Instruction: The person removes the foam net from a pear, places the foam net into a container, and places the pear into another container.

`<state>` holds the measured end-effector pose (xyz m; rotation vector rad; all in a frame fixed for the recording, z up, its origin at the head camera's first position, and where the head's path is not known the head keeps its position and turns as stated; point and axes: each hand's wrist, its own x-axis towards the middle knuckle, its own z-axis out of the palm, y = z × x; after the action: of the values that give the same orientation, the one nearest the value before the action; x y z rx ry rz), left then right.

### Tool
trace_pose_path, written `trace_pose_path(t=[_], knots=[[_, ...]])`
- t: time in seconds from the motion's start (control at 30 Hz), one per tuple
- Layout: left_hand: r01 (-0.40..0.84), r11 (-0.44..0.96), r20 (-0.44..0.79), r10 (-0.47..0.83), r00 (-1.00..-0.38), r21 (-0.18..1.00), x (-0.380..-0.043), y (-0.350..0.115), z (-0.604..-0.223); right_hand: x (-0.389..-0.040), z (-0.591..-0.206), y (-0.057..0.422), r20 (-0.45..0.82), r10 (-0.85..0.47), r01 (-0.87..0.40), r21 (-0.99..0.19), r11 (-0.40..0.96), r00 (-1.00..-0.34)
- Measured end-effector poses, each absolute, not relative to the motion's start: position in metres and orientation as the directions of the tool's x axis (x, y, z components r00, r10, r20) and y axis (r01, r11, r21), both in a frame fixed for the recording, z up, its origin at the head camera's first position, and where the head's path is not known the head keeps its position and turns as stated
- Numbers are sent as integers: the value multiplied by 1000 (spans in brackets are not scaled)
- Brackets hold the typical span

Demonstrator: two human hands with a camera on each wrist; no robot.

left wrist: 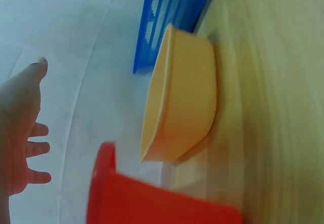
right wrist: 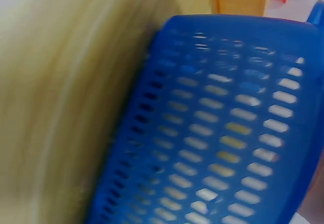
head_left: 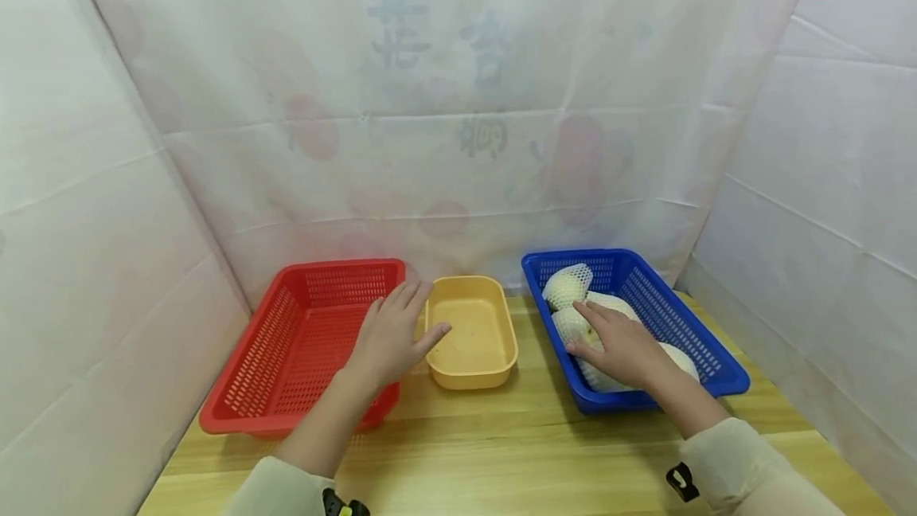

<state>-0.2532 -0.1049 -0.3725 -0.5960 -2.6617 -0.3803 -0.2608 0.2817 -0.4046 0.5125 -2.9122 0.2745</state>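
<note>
My left hand (head_left: 390, 334) is held above the gap between a red basket (head_left: 243, 377) and a yellow plastic box (head_left: 471, 381). Its fingers are extended, the thumb spread toward the box, and nothing is in it. Over the blue basket (head_left: 702, 345), my right hand (head_left: 622, 347) has its fingers stretched out above pale, roundish items in white foam nets (head_left: 566, 287). Whether it touches one of them cannot be made out. Several of these netted items lie in the basket, partly hidden by that hand. The right wrist view mostly shows the slotted basket wall (right wrist: 217, 128).
All three containers stand in a row on a wood-grain table (head_left: 458, 452), red at left, yellow in the middle, blue at right. A white patterned cloth (head_left: 458, 166) hangs behind, with white cloth sides (head_left: 824, 261). No items show inside the red basket or yellow box.
</note>
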Motion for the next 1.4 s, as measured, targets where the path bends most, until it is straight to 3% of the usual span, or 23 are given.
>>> trace_pose_path(t=[0.37, 0.77, 1.03, 1.4], knots=[[589, 796, 533, 440, -723, 140, -237, -76, -399, -255, -419, 298, 131, -244, -263, -161, 951, -961], [653, 738, 517, 497, -697, 170, -231, -40, -404, -258, -419, 302, 17, -185, -184, -234, 955, -983], [719, 681, 522, 568, -636, 135, -229, -8, -406, -260, -420, 299, -56, -188, -165, -290, 943, -980], [708, 684, 410, 603, -684, 176, -232, 30, -423, -268, -422, 293, -97, -173, -132, -335, 933, -980]])
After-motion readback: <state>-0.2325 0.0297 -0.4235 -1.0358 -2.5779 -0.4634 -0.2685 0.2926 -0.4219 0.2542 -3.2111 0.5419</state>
